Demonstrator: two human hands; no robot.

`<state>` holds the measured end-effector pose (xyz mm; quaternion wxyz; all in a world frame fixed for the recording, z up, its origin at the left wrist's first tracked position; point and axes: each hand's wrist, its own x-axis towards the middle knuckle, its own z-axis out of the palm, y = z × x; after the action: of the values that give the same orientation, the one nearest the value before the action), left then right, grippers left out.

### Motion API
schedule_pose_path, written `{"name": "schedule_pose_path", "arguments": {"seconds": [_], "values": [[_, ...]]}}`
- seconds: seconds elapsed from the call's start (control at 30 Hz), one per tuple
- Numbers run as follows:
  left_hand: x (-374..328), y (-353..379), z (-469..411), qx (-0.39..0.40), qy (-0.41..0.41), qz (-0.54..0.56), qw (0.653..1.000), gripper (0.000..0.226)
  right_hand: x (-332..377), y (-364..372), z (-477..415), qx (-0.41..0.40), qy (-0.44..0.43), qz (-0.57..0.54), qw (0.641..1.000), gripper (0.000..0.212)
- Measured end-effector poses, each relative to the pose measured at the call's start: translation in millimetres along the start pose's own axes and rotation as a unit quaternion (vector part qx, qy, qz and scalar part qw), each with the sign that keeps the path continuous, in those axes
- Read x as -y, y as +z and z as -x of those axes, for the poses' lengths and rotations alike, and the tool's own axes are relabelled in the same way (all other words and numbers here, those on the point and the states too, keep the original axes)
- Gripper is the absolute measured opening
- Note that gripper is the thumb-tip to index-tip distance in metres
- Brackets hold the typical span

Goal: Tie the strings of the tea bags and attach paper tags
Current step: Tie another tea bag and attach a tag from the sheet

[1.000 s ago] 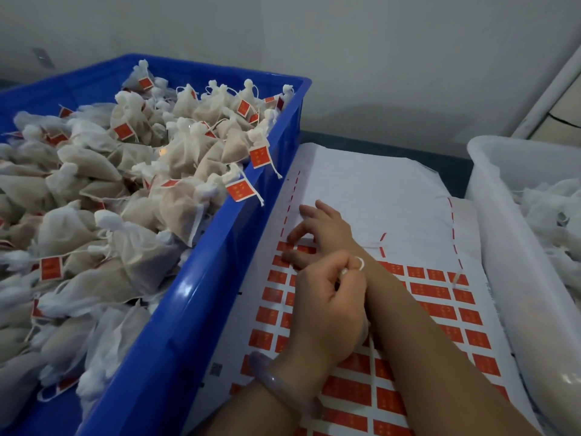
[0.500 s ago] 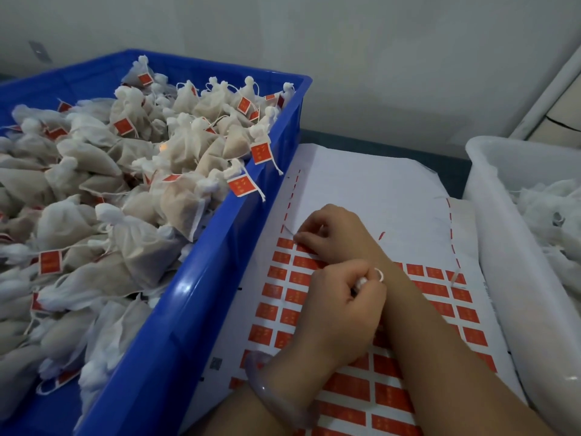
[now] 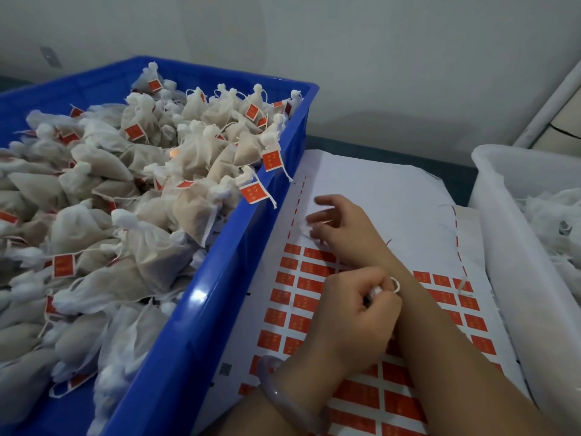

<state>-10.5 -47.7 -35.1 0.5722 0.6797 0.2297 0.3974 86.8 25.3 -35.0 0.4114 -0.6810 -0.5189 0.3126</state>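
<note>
My left hand [image 3: 352, 319], with a pale bangle on its wrist, is curled over the tag sheet [image 3: 371, 196]. It pinches a white string [image 3: 395, 284], whose small loop sticks out beside my right forearm. My right hand [image 3: 341, 226] reaches across to the top row of red paper tags [image 3: 309, 254]. Its fingers are spread and blurred, with a pale smear at the fingertips, and I cannot tell whether they hold anything. The sheet's upper half is bare white backing. Any tea bag on the string is hidden under my left hand.
A blue crate [image 3: 251, 253] on the left is heaped with tied tea bags [image 3: 195, 158] bearing red tags. A white tub [image 3: 509, 234] on the right holds white untied bags [image 3: 556, 215]. The sheet lies between the two bins, with a wall behind.
My right hand has uncurled from a pinch at the top tag row and its fingers now spread forward in a blur. My left hand has kept its grip on the string.
</note>
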Motion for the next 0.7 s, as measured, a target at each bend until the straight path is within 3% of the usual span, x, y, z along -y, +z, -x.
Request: {"name": "schedule_pose_path", "arguments": {"seconds": [0.1, 0.23, 0.43, 0.6, 0.7], "values": [[1, 1, 0, 0.011, 0.0, -0.013, 1.0, 0.027, -6, -7, -2, -0.173, -0.082, 0.202, 0.961, 0.017], [3, 5, 1, 0.031, -0.009, -0.056, 0.998, 0.026, -18, -14, -3, -0.146, -0.074, 0.271, 0.948, 0.028], [4, 4, 0, 0.03, -0.007, -0.043, 0.999, 0.025, -16, -25, -8, -0.248, -0.111, 0.306, 0.912, 0.027], [5, 5, 0, 0.03, -0.005, -0.051, 0.998, 0.026, -25, -29, -2, -0.097, -0.13, 0.42, 0.893, 0.025], [4, 6, -1, 0.032, -0.003, -0.054, 0.998, 0.027, -26, -29, -3, -0.062, -0.126, 0.424, 0.895, 0.026]]}}
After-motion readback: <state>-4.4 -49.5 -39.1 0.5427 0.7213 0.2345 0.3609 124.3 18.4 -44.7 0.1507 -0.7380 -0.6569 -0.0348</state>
